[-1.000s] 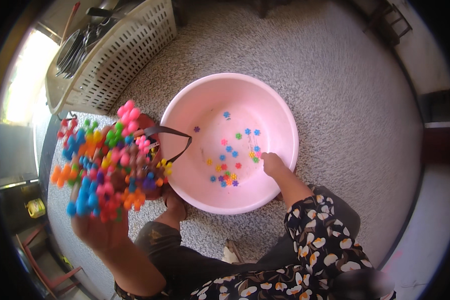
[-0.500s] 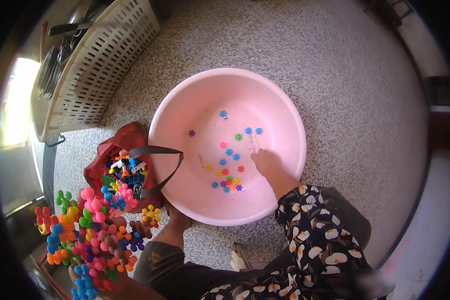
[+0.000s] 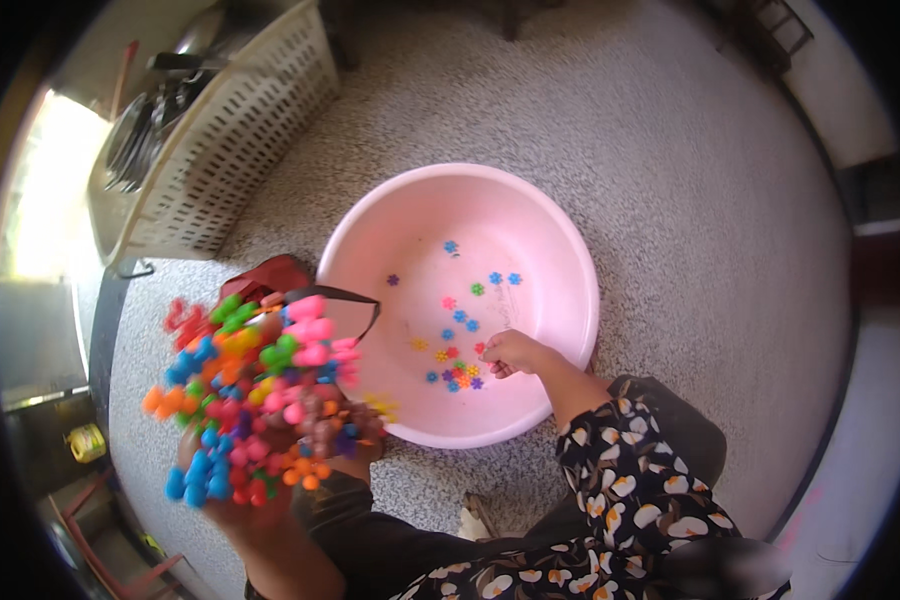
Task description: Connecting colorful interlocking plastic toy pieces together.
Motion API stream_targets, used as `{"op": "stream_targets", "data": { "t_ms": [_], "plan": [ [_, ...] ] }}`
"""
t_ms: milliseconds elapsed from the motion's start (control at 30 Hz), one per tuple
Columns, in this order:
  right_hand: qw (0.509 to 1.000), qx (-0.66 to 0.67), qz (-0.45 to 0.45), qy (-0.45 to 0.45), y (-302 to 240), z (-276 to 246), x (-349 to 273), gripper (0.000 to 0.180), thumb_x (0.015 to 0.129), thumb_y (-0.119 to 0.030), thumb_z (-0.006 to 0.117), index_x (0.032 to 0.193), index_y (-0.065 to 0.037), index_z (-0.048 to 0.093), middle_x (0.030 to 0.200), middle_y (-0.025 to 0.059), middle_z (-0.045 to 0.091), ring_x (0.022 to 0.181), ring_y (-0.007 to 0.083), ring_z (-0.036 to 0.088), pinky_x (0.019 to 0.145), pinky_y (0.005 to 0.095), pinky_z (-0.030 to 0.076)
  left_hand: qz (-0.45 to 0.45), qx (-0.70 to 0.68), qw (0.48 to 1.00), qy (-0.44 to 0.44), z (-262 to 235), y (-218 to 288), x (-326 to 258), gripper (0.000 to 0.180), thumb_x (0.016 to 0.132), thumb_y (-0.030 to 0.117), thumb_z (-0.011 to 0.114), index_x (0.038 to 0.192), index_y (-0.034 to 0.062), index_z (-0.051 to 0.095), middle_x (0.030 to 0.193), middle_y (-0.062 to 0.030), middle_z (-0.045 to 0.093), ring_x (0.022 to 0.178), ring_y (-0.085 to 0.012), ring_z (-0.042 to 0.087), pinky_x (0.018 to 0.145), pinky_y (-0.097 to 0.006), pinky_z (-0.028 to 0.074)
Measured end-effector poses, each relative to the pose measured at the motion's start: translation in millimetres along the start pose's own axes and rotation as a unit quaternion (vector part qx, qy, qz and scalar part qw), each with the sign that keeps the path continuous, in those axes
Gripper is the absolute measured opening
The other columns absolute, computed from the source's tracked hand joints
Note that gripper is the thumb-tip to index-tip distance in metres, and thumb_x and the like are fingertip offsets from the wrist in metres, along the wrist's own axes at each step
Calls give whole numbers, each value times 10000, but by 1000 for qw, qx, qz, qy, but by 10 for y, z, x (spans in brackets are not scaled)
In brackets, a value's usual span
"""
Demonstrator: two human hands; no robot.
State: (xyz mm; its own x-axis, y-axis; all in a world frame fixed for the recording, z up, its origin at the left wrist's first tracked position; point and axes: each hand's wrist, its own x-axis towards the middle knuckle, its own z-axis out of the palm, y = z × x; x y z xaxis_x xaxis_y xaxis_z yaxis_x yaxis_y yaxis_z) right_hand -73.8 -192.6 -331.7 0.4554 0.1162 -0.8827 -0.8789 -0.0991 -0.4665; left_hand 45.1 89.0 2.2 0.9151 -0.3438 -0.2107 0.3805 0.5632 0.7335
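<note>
My left hand (image 3: 232, 508) is closed around a big cluster of linked flower-shaped plastic building pieces (image 3: 260, 400) in many colours, which hides most of its fingers. The cluster is raised in front of a red bag (image 3: 270, 275) with a dark strap. Inside a round pink tub (image 3: 460, 178), my right hand (image 3: 515, 353) has its fingers curled in a pinch at a small red flower piece (image 3: 480, 348). Loose flower pieces lie on the tub's bottom, among them a green piece (image 3: 478, 290), a purple piece (image 3: 393, 280) and a pink piece (image 3: 449, 303).
A white slotted plastic basket (image 3: 235, 150) holding metal kitchenware stands at the far left. Speckled flooring (image 3: 670, 220) surrounds the tub. A yellow roll-like object (image 3: 86, 443) sits at the left, and dark wooden furniture (image 3: 770, 35) at the far right.
The cluster in my left hand has moved up and right, now covering much of the bag. My right hand has moved down and left to the red piece, its fingers curling in.
</note>
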Motion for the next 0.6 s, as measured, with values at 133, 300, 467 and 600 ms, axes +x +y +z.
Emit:
{"op": "stream_targets", "data": {
  "t_ms": [133, 300, 467, 600],
  "plan": [
    [944, 310, -90, -73, -263, -10, -461, 181, 804, -180, 632, 896, -42, 560, 779, 81, 584, 710, 181, 595, 601, 297, 525, -105, -270, 924, -250, -123, -198, 157, 601, 875, 393, 446, 1337, 41, 292, 1347, -201, 322, 1181, -346, 422, 961, -443, 406],
    [885, 407, -202, -99, -842, 103, -994, 62, 827, -111, 573, 827, -72, 525, 760, 23, 511, 673, 127, 532, 550, 263, 482, 37, -124, 988, -82, 23, -193, 175, 599, 780, 265, 651, 1268, 46, 382, 1289, -114, 436, 1214, -280, 395, 1033, -444, 306],
    [887, 407, -214, -38, -1356, 160, -1896, 80, 838, -124, 581, 863, -79, 520, 668, -7, 464, 523, 63, 403, 417, 177, 290, -27, -188, 961, -200, 216, -172, 24, 641, 726, 208, 680, 1263, 16, 386, 1285, -164, 431, 1213, -310, 401, 1025, -462, 311],
    [880, 387, -274, 4, -1608, 314, -2411, 163, 857, -170, 595, 943, -46, 534, 616, -27, 420, 486, 43, 358, 403, 166, 257, -103, -224, 921, -303, 362, -179, -57, 686, 673, 150, 709, 1257, -14, 390, 1282, -214, 426, 1211, -340, 407, 1017, -479, 316]
  ]
}}
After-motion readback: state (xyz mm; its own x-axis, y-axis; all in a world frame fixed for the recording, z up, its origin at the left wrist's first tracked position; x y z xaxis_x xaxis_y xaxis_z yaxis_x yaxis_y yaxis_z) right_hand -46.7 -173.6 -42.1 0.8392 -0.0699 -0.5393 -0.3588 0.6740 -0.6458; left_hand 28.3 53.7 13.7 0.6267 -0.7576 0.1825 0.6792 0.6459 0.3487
